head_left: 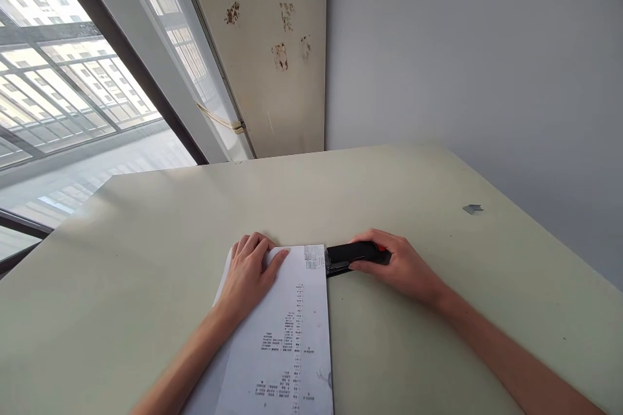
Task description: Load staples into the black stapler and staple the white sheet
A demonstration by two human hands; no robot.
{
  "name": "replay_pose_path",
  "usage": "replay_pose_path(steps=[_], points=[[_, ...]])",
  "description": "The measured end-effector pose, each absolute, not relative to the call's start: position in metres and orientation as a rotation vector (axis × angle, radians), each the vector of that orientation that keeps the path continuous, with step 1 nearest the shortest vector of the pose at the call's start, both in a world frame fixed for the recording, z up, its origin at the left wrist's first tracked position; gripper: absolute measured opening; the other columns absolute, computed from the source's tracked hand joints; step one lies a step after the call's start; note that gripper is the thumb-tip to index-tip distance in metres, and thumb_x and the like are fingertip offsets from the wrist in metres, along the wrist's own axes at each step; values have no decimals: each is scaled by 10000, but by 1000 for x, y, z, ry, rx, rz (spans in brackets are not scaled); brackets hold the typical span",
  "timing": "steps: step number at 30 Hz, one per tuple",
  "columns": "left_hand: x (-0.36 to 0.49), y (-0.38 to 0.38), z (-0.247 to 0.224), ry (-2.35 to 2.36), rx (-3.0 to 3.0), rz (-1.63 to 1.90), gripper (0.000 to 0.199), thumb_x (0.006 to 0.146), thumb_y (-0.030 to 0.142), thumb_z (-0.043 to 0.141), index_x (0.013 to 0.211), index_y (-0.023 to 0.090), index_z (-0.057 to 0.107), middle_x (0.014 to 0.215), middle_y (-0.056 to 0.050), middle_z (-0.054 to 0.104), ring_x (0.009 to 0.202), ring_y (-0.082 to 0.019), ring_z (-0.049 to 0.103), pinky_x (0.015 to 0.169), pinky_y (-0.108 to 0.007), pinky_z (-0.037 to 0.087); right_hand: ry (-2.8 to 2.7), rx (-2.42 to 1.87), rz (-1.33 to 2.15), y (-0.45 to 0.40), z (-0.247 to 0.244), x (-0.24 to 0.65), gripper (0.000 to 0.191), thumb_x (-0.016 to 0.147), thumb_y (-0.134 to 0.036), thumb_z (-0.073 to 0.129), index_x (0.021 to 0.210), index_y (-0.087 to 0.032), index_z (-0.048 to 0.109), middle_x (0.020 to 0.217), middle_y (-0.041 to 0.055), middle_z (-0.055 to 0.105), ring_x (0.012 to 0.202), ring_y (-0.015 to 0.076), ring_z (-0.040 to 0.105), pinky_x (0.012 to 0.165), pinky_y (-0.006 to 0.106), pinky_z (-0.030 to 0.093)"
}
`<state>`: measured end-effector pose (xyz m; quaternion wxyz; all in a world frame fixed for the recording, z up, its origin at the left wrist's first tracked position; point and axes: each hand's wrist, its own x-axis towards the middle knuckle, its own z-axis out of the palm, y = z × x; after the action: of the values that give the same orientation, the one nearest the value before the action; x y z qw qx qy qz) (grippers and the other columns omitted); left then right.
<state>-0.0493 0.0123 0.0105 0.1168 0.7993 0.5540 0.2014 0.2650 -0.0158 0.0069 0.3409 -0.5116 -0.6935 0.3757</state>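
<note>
A stack of printed paper [277,363] lies on the table, its lines of print running toward me. My left hand [253,266] rests flat on the paper's upper left part, thumb apart from the fingers. At the upper right corner of the sheets is a black stapler [353,254] with a bit of red near its back end. My right hand [389,259] grips that stapler from the right, thumb on the near side and fingers over the far side. The stapler's front end meets the paper's right edge; whether the edge sits inside its jaw I cannot tell.
The pale table [146,259] extends to the wall [467,52] on the right and a beige panel [277,104] at the back. A small grey strip of staples [473,209] lies far right on the table. Windows [63,78] stand at the left.
</note>
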Motion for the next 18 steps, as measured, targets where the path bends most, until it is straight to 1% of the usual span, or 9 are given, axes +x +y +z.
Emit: replay_pose_path(steps=[6, 10, 16, 18], points=[[-47, 7, 9, 1703, 2323, 574, 336, 1031, 501, 480, 834, 237, 547, 977, -38, 615, 980, -263, 545, 983, -496, 422, -1781, -1332, 974, -17, 5, 266, 244, 913, -500, 750, 1049, -301, 720, 969, -4, 737, 849, 205, 628, 720, 313, 481], [-42, 3, 10, 1736, 2274, 582, 327, 1022, 501, 487, 845, 240, 575, 974, -42, 611, 999, -271, 551, 1004, -516, 428, -1765, -1344, 976, -19, 4, 266, 222, 921, -481, 747, 1051, -304, 711, 953, -12, 725, 835, 198, 613, 720, 312, 478], [-28, -4, 8, 1770, 2222, 602, 269, 1020, 454, 523, 886, 235, 605, 1005, -48, 619, 1032, -276, 557, 1040, -553, 421, -1769, -1376, 962, -20, 5, 262, 199, 923, -460, 754, 1048, -312, 706, 971, -21, 729, 865, 196, 622, 747, 305, 485], [-25, -7, 6, 1769, 2187, 642, 216, 1020, 431, 541, 960, 239, 619, 1060, -53, 624, 1070, -280, 565, 1071, -575, 415, -1794, -1388, 938, -19, 6, 262, 203, 927, -467, 746, 1051, -311, 706, 968, -18, 730, 855, 198, 623, 730, 304, 480]])
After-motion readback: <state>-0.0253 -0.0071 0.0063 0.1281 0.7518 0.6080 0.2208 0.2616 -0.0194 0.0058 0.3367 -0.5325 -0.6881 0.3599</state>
